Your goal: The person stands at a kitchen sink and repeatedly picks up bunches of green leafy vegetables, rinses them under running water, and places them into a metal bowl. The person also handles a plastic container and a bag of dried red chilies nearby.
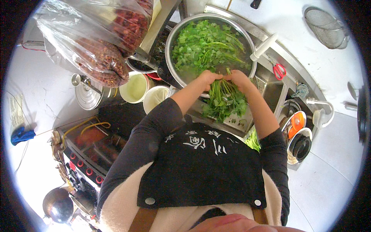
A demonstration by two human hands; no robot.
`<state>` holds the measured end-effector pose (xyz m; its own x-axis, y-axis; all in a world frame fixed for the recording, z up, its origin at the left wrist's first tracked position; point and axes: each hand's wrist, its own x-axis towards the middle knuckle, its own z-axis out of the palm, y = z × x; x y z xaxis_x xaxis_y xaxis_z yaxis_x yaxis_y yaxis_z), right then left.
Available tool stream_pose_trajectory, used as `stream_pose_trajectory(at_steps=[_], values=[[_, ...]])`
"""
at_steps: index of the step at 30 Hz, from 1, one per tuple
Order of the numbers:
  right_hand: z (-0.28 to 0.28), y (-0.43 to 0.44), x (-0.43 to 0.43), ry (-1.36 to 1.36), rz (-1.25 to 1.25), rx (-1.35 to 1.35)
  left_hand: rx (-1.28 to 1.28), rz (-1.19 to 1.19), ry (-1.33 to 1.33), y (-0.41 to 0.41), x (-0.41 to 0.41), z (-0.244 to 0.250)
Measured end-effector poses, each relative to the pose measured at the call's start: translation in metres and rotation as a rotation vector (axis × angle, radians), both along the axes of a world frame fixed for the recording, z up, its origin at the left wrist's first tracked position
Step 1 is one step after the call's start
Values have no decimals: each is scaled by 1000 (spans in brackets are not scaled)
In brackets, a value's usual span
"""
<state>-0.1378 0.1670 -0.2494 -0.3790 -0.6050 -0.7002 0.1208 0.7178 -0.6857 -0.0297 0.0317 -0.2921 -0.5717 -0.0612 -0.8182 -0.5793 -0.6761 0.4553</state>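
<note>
A bunch of cilantro [224,100] hangs leaves down over the near rim of a large round metal basin [170,62]. My left hand [209,79] pinches its stems from one side. On the other side my right hand [238,79] has hold of the same stems, and the two hands nearly meet. More cilantro [200,47] floats in the water in the basin, its leaves mostly to the left and stems to the right. Loose leaf bits lie on the metal surface below the bunch.
A white faucet [263,47] reaches over the basin's right rim. Red-handled scissors [279,71] lie by the sink [268,92]. White buckets [134,88] stand at left, below clear plastic bags [98,58] of dried red food. Stacked bowls [301,145] sit at right.
</note>
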Motion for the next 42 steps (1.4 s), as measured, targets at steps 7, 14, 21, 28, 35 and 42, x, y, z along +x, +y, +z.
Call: stream_pose_trajectory(at_steps=[7,14,21,28,35,42], values=[[-74,22,-30,212,300,-364,94,38,32,-4,0,-2],[8,1,-3,273,320,-187,64,44,7,-5,1,-5],[-77,-2,-12,576,425,59,-518,-507,-81,2,-7,-13],[-57,9,-28,103,184,-30,-86,-103,-6,-2,-3,-9],[-6,-11,4,72,52,-15,92,39,42,-6,-2,-24],[-72,20,-22,79,203,-297,282,50,69,-6,3,-32]])
